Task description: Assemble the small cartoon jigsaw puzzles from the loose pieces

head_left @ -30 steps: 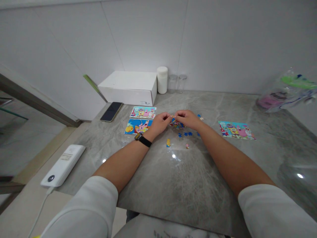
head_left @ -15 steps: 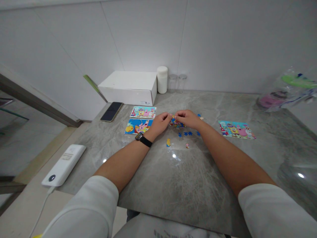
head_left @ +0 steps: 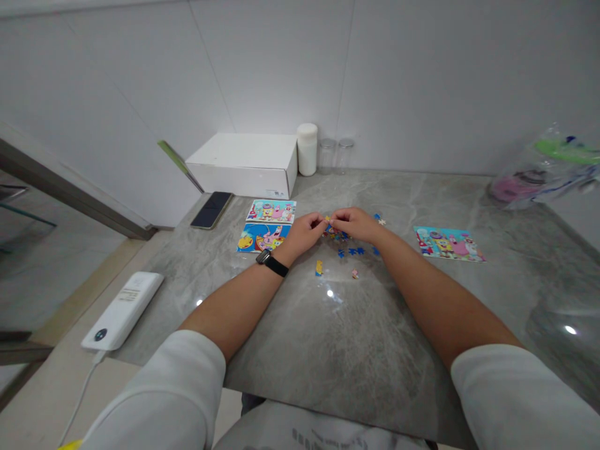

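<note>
Cardboard, thin and light: a small yellow-and-blue jigsaw piece is pinched between the left hand and right hand, fingertips together on its edges; loose blue pieces lie just beneath; likely bendable, best gripped edgewise.

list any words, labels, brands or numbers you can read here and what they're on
No text can be read.
white box: small dark label on the front lower corner, too small to read.
white power bank: faint print on top, blurred.
cartoon picture cards: pictures only, no legible words.
grey fabric at the bottom edge: dark lettering, cut off and blurred.
</note>
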Demonstrator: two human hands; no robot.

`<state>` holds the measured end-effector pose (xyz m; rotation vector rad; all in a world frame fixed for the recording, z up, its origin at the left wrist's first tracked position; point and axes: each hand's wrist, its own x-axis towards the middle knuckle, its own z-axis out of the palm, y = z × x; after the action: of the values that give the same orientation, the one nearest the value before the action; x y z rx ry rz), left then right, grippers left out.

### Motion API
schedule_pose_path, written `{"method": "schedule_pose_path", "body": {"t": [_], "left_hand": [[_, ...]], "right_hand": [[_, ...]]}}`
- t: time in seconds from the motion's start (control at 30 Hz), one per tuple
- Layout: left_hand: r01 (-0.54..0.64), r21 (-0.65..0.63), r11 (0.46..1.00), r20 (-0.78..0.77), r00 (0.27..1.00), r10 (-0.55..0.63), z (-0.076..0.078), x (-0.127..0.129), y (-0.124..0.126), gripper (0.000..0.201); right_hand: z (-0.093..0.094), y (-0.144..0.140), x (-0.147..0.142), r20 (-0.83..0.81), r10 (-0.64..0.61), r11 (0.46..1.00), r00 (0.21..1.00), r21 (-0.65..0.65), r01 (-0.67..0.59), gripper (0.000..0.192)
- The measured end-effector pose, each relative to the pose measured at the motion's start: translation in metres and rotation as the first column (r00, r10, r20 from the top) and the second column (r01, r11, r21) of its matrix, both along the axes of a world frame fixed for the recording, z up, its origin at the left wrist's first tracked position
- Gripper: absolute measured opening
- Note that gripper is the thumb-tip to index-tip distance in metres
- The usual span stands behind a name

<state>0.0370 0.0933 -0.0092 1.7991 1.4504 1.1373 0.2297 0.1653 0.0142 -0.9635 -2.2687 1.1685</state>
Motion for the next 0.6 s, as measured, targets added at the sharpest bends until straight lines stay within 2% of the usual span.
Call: {"method": "schedule_pose_path", "body": {"t": [0.43, 0.6], "left_hand": [[0.055, -0.014, 0.998, -0.083, 0.995, -0.056, -0.004, 0.001, 0.0, 0.033], [0.108, -0.007, 0.994, -0.089, 0.99, -0.109, -0.003, 0.002, 0.0, 0.032]], "right_hand": [[0.004, 0.003, 0.008, 0.078, 0.1, 0.992, 0.992, -0.091, -0.092, 0.04], [0.012, 0.004, 0.013, 0.122, 0.145, 0.984, 0.982, -0.123, -0.13, 0.04]]}}
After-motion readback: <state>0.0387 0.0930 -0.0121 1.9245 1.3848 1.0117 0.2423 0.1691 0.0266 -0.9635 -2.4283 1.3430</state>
